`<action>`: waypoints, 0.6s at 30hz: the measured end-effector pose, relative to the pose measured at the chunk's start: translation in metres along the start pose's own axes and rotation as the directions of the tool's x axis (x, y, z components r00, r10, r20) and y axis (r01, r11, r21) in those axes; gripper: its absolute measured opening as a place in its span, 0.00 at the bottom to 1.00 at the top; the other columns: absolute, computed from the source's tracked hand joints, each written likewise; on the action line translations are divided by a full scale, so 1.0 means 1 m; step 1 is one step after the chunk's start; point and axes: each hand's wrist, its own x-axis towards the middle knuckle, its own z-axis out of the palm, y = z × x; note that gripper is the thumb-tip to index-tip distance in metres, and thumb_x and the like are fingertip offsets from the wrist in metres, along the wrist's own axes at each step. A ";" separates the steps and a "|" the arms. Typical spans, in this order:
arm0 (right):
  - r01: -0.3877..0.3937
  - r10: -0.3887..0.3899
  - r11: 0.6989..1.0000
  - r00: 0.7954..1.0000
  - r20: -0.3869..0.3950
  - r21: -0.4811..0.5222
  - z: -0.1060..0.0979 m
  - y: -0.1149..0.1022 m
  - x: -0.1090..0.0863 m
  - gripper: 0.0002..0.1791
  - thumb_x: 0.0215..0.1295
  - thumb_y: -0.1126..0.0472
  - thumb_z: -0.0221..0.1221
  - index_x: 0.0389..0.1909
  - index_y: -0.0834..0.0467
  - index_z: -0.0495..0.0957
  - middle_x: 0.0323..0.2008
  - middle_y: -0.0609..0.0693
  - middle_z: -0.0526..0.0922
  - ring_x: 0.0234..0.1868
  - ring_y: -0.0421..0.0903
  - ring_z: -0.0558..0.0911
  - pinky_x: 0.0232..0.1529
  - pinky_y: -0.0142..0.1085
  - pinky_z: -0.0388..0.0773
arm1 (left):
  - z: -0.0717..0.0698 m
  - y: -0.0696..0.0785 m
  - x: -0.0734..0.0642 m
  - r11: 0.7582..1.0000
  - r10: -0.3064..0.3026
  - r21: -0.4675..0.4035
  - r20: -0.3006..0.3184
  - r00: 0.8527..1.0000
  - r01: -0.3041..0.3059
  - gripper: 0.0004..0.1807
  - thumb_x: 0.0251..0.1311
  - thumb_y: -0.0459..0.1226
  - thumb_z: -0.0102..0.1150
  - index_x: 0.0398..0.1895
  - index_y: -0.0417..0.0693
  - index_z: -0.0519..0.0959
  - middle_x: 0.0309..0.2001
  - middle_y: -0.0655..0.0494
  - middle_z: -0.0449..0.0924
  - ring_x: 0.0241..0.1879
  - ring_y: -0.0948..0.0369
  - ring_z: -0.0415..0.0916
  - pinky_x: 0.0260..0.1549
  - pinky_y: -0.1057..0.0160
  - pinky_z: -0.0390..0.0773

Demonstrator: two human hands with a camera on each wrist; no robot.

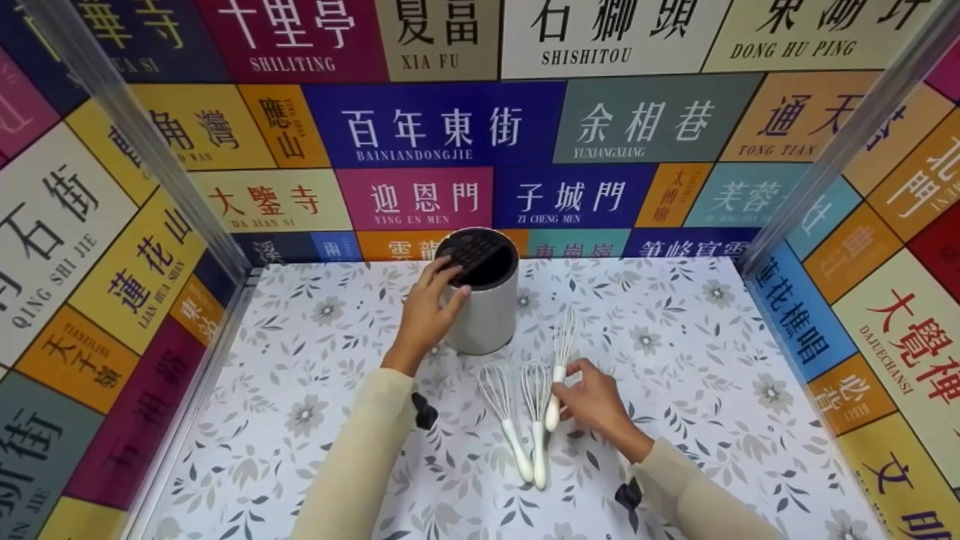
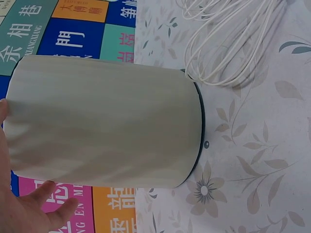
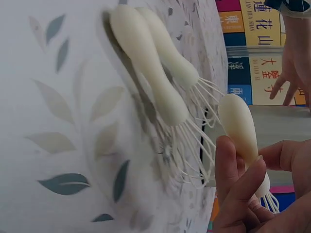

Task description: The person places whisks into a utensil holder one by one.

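My right hand (image 1: 596, 397) pinches a white-handled whisk (image 1: 564, 345) between thumb and fingers, with its wires toward the canister. In the right wrist view the fingers (image 3: 243, 189) hold the lower handle (image 3: 238, 121). Two more whisks, a left one (image 1: 517, 450) and a middle one (image 1: 538, 435), lie side by side on the table just left of it. My left hand (image 1: 427, 307) is at the left rim of an upright pale grey canister (image 1: 484, 319) with a dark inside, its fingers loosely spread. The left wrist view shows the canister's smooth side (image 2: 107, 121).
A white floral cloth (image 1: 300, 442) covers the table. Behind it and at both sides stand walls (image 1: 435, 124) of coloured panels with Chinese lettering. Clear upright strips (image 1: 172, 165) run along the corners. The canister stands near the back wall.
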 end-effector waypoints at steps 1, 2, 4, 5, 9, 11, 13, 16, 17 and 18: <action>0.007 -0.007 1.000 1.000 -0.005 -0.001 -0.001 -0.003 0.002 0.16 0.64 0.55 0.61 0.50 0.55 0.74 0.23 0.48 0.88 0.23 0.52 0.88 0.22 0.42 0.81 | 0.000 0.000 0.000 1.000 -0.001 0.002 0.000 1.000 0.001 0.26 0.73 0.54 0.55 0.68 0.54 0.77 0.75 0.54 0.66 0.72 0.51 0.68 0.71 0.45 0.67; 0.012 -0.012 1.000 1.000 -0.010 -0.002 -0.002 -0.006 0.003 0.16 0.65 0.54 0.61 0.50 0.54 0.75 0.23 0.48 0.88 0.23 0.52 0.88 0.21 0.40 0.79 | 0.000 0.000 0.000 1.000 -0.002 0.003 0.000 1.000 0.002 0.26 0.73 0.54 0.55 0.68 0.54 0.77 0.75 0.54 0.66 0.72 0.51 0.68 0.71 0.45 0.67; 0.022 -0.022 1.000 1.000 -0.021 -0.001 -0.004 -0.012 0.007 0.16 0.65 0.53 0.62 0.50 0.53 0.75 0.24 0.48 0.88 0.23 0.51 0.88 0.20 0.36 0.77 | 0.000 0.000 0.000 1.000 -0.001 0.004 0.001 1.000 0.001 0.26 0.73 0.54 0.55 0.68 0.54 0.77 0.75 0.54 0.66 0.72 0.50 0.68 0.71 0.45 0.66; 0.026 -0.026 1.000 0.999 -0.023 0.000 -0.004 -0.014 0.008 0.16 0.65 0.53 0.62 0.50 0.53 0.75 0.24 0.48 0.88 0.23 0.51 0.88 0.20 0.36 0.77 | 0.000 0.000 0.000 1.000 -0.001 0.004 0.002 1.000 0.001 0.26 0.73 0.54 0.55 0.68 0.53 0.76 0.75 0.53 0.66 0.72 0.50 0.68 0.71 0.45 0.66; 0.055 -0.055 0.998 0.998 -0.017 0.019 -0.007 -0.025 0.013 0.16 0.66 0.52 0.62 0.51 0.52 0.75 0.25 0.49 0.88 0.26 0.54 0.89 0.21 0.37 0.78 | -0.001 0.001 0.000 1.000 -0.005 0.004 0.004 1.000 0.005 0.26 0.73 0.53 0.55 0.68 0.53 0.76 0.75 0.53 0.66 0.72 0.50 0.68 0.72 0.45 0.66; 0.080 -0.080 0.996 0.997 -0.005 0.030 -0.008 -0.030 0.014 0.16 0.67 0.51 0.61 0.51 0.52 0.75 0.26 0.49 0.88 0.27 0.56 0.89 0.22 0.38 0.79 | -0.001 0.001 0.000 1.000 -0.008 0.006 0.006 1.000 0.008 0.26 0.73 0.53 0.55 0.68 0.54 0.76 0.75 0.53 0.66 0.72 0.50 0.67 0.72 0.45 0.66; 0.106 -0.107 0.993 0.994 0.003 0.041 -0.010 -0.034 0.016 0.16 0.68 0.51 0.61 0.52 0.51 0.74 0.26 0.50 0.88 0.29 0.58 0.89 0.22 0.38 0.80 | -0.001 0.001 0.000 1.000 -0.010 0.008 0.010 1.000 0.010 0.26 0.73 0.53 0.55 0.68 0.54 0.76 0.75 0.53 0.65 0.72 0.50 0.67 0.72 0.45 0.66; 0.141 -0.142 0.989 0.990 0.008 0.044 -0.012 -0.041 0.018 0.16 0.69 0.50 0.61 0.53 0.51 0.74 0.27 0.50 0.89 0.30 0.59 0.89 0.23 0.37 0.79 | -0.001 0.001 0.000 1.000 -0.011 0.006 0.014 1.000 0.011 0.26 0.73 0.53 0.55 0.68 0.54 0.76 0.75 0.53 0.65 0.72 0.50 0.67 0.72 0.45 0.66; 0.148 -0.149 0.988 0.989 0.008 0.042 -0.012 -0.043 0.019 0.16 0.69 0.50 0.61 0.53 0.51 0.74 0.27 0.50 0.89 0.30 0.58 0.89 0.23 0.37 0.79 | -0.001 0.001 0.000 1.000 -0.012 0.005 0.015 1.000 0.011 0.26 0.73 0.53 0.55 0.68 0.54 0.76 0.76 0.54 0.65 0.72 0.50 0.67 0.72 0.45 0.66; 0.155 -0.155 0.987 0.988 0.007 0.044 -0.013 -0.046 0.020 0.17 0.69 0.50 0.61 0.53 0.52 0.74 0.27 0.50 0.89 0.30 0.57 0.89 0.23 0.37 0.79 | -0.001 0.001 0.000 1.000 -0.013 0.002 0.014 1.000 0.013 0.26 0.73 0.53 0.55 0.68 0.54 0.76 0.76 0.54 0.65 0.72 0.50 0.67 0.72 0.45 0.66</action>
